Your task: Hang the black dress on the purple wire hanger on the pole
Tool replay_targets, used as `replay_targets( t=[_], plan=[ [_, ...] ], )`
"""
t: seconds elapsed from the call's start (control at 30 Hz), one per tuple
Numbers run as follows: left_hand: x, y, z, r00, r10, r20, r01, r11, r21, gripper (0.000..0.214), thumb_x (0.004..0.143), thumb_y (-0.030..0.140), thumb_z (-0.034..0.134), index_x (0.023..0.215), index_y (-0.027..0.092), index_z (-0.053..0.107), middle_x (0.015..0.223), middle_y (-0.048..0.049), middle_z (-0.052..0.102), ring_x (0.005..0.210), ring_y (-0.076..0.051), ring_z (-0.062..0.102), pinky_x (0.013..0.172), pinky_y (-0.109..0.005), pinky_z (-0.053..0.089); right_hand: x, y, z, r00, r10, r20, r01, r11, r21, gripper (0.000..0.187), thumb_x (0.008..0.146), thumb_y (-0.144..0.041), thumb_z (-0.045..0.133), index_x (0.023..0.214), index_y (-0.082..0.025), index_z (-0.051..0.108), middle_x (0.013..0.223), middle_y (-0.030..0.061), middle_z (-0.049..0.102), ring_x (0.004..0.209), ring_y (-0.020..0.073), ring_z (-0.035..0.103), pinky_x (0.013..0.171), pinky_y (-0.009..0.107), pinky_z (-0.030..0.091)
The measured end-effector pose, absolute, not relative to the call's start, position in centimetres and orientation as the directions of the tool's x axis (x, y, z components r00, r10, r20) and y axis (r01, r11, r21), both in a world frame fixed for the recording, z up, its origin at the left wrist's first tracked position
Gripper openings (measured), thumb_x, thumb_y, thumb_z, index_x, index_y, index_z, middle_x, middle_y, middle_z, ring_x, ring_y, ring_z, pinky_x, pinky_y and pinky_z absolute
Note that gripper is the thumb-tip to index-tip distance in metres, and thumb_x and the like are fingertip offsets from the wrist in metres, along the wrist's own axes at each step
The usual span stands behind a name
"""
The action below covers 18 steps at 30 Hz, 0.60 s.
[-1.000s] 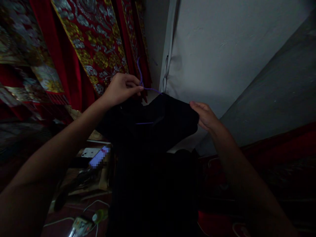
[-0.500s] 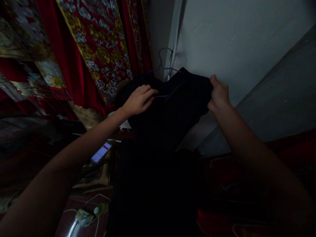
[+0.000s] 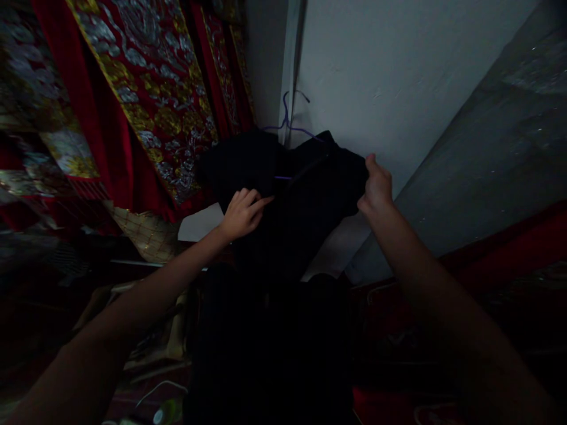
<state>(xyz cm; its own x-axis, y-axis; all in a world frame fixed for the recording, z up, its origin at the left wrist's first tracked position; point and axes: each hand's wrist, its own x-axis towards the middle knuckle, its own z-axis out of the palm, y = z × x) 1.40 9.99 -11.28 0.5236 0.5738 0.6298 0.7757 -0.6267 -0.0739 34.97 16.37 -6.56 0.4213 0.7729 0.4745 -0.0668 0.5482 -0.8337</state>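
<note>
A dark, short-sleeved shirt [image 3: 310, 206] is spread on a thin purple hanger [image 3: 287, 121]. The hanger's hook rises above the collar in front of the pale wall, and a bit of its lower bar shows in the neck opening. My right hand [image 3: 377, 184] is closed on the sleeve edge at the right, thumb up. On the shirt's front, below the collar and to its left, lies my left hand [image 3: 244, 213]; its fingers are bent against the fabric with the index finger stretched toward the middle. The lower shirt merges into darkness.
Red cloth with gold and silver embroidery [image 3: 159, 100] hangs at the left. A pale wall [image 3: 381, 71] stands behind the shirt, with a grey glittery sheet [image 3: 478, 159] at the right. A small bottle [image 3: 166, 412] and a white cable [image 3: 162, 385] lie low at the left.
My left hand has moved down from the collar opening to the shirt's front. My right hand keeps its hold on the sleeve. The view has shifted, and the lit phone no longer shows.
</note>
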Motion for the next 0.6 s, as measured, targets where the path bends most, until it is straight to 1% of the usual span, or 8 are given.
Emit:
replay_targets(
  t=[0.07,0.17,0.27,0.37,0.43,0.5,0.53,0.6],
  plan=[
    [1.4,10.0,-12.7,0.547,0.633,0.548,0.787,-0.612,-0.08,0.045,0.097,0.029,0.043,0.138,0.025,0.061,0.108,-0.0151,0.064,0.109,-0.033,0.054,0.092,-0.051,0.043,36.0,14.8,-8.2,0.424,0.809,0.407,-0.128,0.498,-0.858,0.036,0.074,-0.062,0.074,0.081,-0.028,0.066,0.093,0.0046,0.074,0.104,0.0292,0.069,0.084,0.042,0.058],
    [1.9,10.1,-14.9,0.563,0.719,0.407,0.804,-0.591,-0.068,0.038,0.098,0.036,0.046,0.122,0.02,0.069,0.106,-0.0167,0.067,0.112,-0.035,0.056,0.096,-0.051,0.043,36.4,14.0,-9.7,0.437,0.828,0.352,-0.165,0.459,-0.873,0.038,0.073,-0.06,0.076,0.082,-0.024,0.067,0.091,0.0052,0.073,0.099,0.0273,0.069,0.086,0.041,0.057],
    [2.9,9.4,-17.3,0.579,0.763,0.288,0.792,-0.61,0.023,0.034,0.098,0.041,0.049,0.108,0.018,0.072,0.101,-0.0157,0.07,0.107,-0.034,0.059,0.095,-0.049,0.044,36.0,14.4,-10.3,0.476,0.8,0.365,-0.15,0.482,-0.863,0.04,0.077,-0.061,0.071,0.084,-0.022,0.067,0.091,0.0067,0.072,0.096,0.0251,0.069,0.087,0.041,0.056],
    [4.4,7.7,-19.8,0.512,0.806,0.299,0.769,-0.584,0.259,0.029,0.097,0.041,0.054,0.103,0.019,0.071,0.095,-0.0114,0.07,0.1,-0.03,0.062,0.092,-0.045,0.046,35.2,13.2,-11.9,0.582,0.679,0.446,-0.016,0.558,-0.83,0.035,0.081,-0.054,0.068,0.088,-0.02,0.066,0.096,0.0068,0.07,0.098,0.0226,0.066,0.095,0.041,0.051],
    [5.5,6.0,-21.4,0.391,0.852,0.347,0.726,-0.517,0.452,0.024,0.096,0.04,0.057,0.098,0.02,0.07,0.092,-0.0087,0.068,0.095,-0.027,0.063,0.088,-0.04,0.048,33.8,10.6,-14.6,0.693,0.517,0.502,0.14,0.586,-0.798,0.032,0.082,-0.046,0.067,0.098,-0.018,0.065,0.106,0.0079,0.068,0.105,0.0218,0.064,0.103,0.042,0.046],
    [6.6,4.2,-22.5,0.249,0.884,0.397,0.648,-0.456,0.61,0.02,0.094,0.039,0.06,0.093,0.021,0.068,0.091,-0.0066,0.066,0.091,-0.024,0.063,0.085,-0.036,0.049,31.3,6.9,-18.6,0.769,0.382,0.512,0.268,0.534,-0.802,0.038,0.082,-0.04,0.068,0.112,-0.018,0.061,0.122,0.0107,0.063,0.118,0.0229,0.058,0.107,0.043,0.042],
    [7.1,3.3,-22.9,0.18,0.888,0.423,0.605,-0.439,0.665,0.019,0.094,0.039,0.06,0.092,0.021,0.067,0.091,-0.0058,0.065,0.091,-0.023,0.063,0.085,-0.035,0.049,29.7,5.0,-20.9,0.785,0.396,0.477,0.26,0.488,-0.833,0.038,0.082,-0.039,0.067,0.113,-0.018,0.061,0.122,0.0114,0.062,0.117,0.0235,0.058,0.105,0.043,0.043],
    [8.0,1.7,-23.1,0.054,0.88,0.471,0.527,-0.426,0.736,0.019,0.095,0.037,0.06,0.09,0.021,0.065,0.093,-0.0048,0.063,0.091,-0.021,0.062,0.085,-0.033,0.048,26.1,1.5,-25.0,0.657,0.65,0.383,0.146,0.389,-0.91,0.03,0.084,-0.042,0.066,0.101,-0.018,0.063,0.105,0.0098,0.066,0.101,0.023,0.064,0.094,0.041,0.05]
  ],
)
